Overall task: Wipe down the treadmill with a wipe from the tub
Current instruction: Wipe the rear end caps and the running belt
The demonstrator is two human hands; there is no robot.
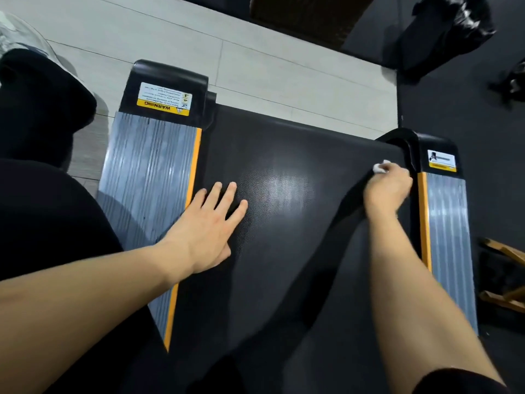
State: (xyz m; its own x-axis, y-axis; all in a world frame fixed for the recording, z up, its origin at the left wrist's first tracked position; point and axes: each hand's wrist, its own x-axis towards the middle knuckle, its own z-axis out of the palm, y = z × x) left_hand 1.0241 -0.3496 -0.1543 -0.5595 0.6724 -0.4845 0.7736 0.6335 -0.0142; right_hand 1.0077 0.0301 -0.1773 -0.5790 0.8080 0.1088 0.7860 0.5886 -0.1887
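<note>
Gym floor is pale tile (255,61) up top and dark matting off to the right, with the treadmill (284,251) stretched out right under me. Looking straight down at its black belt (284,155), grey ribbed side rails with orange edging either side, and a yellow WARNING sticker (164,98) on the left end cap.

My left hand (210,226) is flat on the belt near the left rail (147,177), fingers straight and spread, just pressing down, holding nothing. My right hand (387,189) is way over at the far right corner of the belt, right beside the right rail (446,223), fingers curled around a scrunched white wipe (380,167) that pokes out past my knuckles and sits against the belt edge. So the hands are well apart, one on each side.

Some black bag thing (443,29) is on the floor top right, and wooden bits (508,280) at the right edge.
</note>
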